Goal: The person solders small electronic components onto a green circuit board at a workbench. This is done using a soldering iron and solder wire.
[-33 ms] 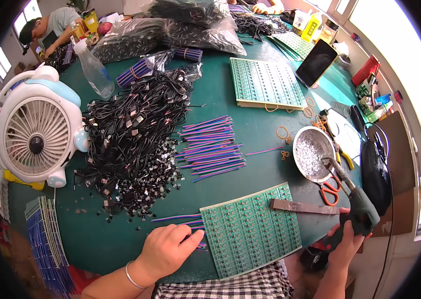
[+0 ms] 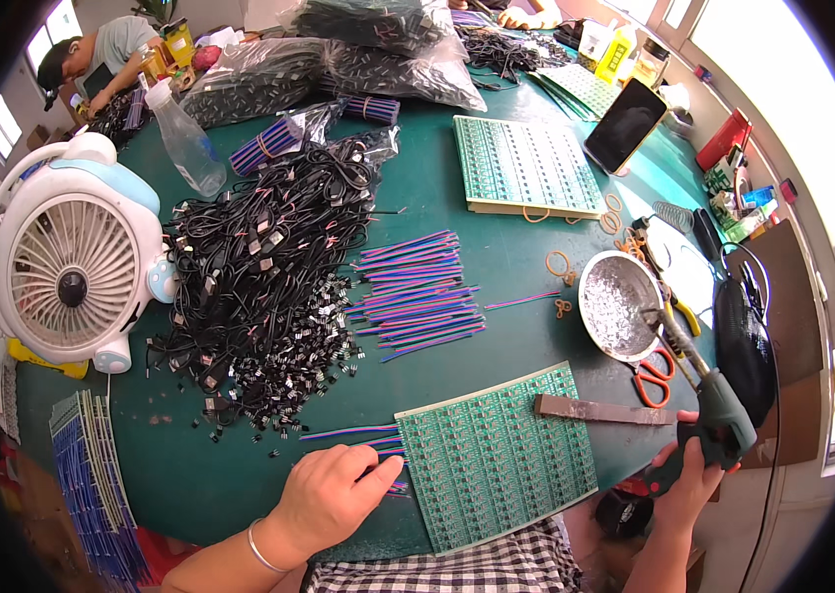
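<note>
While the right hand is wrapped around a dark-green, pistol-shaped plastic soldering tool at four o'clock, the left hand curls over thin blue-and-pink wires at the nine-o'clock edge of a rectangular green circuit panel, near five o'clock; whether it pinches them, I cannot tell.

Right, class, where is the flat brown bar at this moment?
In the head view, the flat brown bar lies right of centre, its left end over the nearer green circuit board and its other end close to the right hand.
</note>
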`<act>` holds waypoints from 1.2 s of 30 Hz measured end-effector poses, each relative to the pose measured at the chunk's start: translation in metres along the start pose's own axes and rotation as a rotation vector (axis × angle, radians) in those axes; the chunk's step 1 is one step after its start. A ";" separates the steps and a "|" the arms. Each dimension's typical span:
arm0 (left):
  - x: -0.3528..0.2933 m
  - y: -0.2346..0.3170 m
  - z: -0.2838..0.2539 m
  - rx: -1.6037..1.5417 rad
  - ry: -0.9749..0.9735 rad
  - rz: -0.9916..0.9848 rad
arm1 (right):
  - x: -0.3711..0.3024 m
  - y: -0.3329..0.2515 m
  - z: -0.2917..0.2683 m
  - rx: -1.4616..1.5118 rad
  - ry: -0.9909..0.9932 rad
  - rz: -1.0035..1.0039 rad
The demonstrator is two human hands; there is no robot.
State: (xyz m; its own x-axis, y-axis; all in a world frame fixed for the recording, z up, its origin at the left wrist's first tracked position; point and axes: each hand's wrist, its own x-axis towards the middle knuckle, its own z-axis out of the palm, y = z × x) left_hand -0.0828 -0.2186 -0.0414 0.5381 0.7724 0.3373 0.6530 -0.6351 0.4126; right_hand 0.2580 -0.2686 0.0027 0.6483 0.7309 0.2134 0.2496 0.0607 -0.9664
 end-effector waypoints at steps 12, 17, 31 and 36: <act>-0.011 0.034 -0.028 -1.720 -0.011 -0.758 | 0.093 -0.063 -0.006 -0.223 0.024 -0.649; -0.019 0.041 -0.008 -1.981 -0.288 -1.026 | 0.035 -0.048 0.023 0.085 -0.295 -0.207; -0.016 0.041 -0.004 -1.815 -0.293 -1.115 | -0.069 -0.001 0.002 0.438 -0.615 0.599; -0.012 0.037 -0.014 -1.223 -0.130 -0.777 | -0.075 -0.006 -0.011 0.576 -0.583 0.830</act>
State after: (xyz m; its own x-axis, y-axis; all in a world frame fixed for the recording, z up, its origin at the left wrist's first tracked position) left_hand -0.0723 -0.2509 -0.0185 0.3543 0.8661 -0.3527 -0.0214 0.3845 0.9229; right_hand 0.2161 -0.3316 -0.0056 -0.0072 0.8838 -0.4678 -0.5566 -0.3922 -0.7324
